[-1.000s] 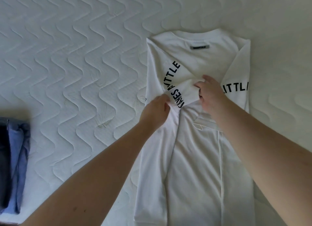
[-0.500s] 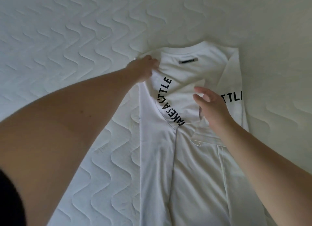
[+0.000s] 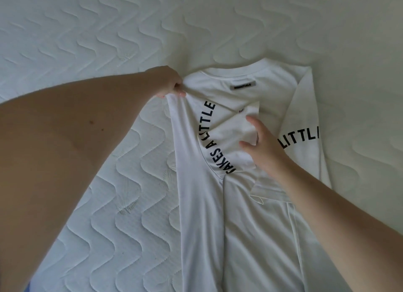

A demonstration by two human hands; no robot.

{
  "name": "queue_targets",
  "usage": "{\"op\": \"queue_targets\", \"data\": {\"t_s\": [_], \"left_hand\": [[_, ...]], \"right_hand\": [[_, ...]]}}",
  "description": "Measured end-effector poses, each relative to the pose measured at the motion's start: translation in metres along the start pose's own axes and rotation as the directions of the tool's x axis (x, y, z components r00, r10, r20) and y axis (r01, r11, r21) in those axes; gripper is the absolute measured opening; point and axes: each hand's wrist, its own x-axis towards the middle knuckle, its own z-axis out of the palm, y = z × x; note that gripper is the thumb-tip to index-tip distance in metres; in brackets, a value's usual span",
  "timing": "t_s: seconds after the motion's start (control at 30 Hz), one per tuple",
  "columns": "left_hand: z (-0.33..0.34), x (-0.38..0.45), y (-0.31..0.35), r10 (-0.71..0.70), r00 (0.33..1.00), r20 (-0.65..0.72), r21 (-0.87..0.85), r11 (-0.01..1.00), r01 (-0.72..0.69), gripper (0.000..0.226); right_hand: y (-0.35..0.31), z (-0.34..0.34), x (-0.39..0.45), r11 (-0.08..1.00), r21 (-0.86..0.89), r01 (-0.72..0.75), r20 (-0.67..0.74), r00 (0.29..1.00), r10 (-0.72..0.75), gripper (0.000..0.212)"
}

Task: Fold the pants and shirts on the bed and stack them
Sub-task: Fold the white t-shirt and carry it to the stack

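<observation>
Both hands shifted: left hand now pinches the shirt shoulder; right hand beside it spreads, smoothing the sleeve fold.

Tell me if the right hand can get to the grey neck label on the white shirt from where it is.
Probably yes. The right hand is open on the folded sleeve, and only flat white shirt fabric lies between it and the neck label; nothing covers it.

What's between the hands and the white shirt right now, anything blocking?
Nothing visible. The left hand already pinches the white shirt at its shoulder corner, and the right hand rests on the folded sleeve. Only bare quilted mattress surrounds it.
</observation>
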Motion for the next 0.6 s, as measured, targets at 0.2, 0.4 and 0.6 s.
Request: {"op": "queue_targets", "data": {"t_s": [0.2, 0.4, 0.6], "left_hand": [[0.011, 0.003, -0.014, 0.035, 0.988, -0.150, -0.082, 0.995, -0.048, 0.024], [0.028, 0.002, -0.006, -0.010, 0.961, -0.276, -0.087, 0.996, -0.015, 0.022], [0.049, -0.017, 0.013, -0.147, 0.881, -0.449, -0.272, 0.962, 0.022, 0.028]], "right_hand": [[0.010, 0.002, 0.003, 0.988, 0.147, 0.054, -0.216, 0.976, -0.021, 0.032], [0.013, 0.006, -0.001, 0.993, 0.120, -0.011, -0.045, 0.999, 0.016, 0.076], [0.004, 0.011, 0.002, 0.985, 0.148, -0.083, -0.191, 0.975, 0.111, 0.079]]}}
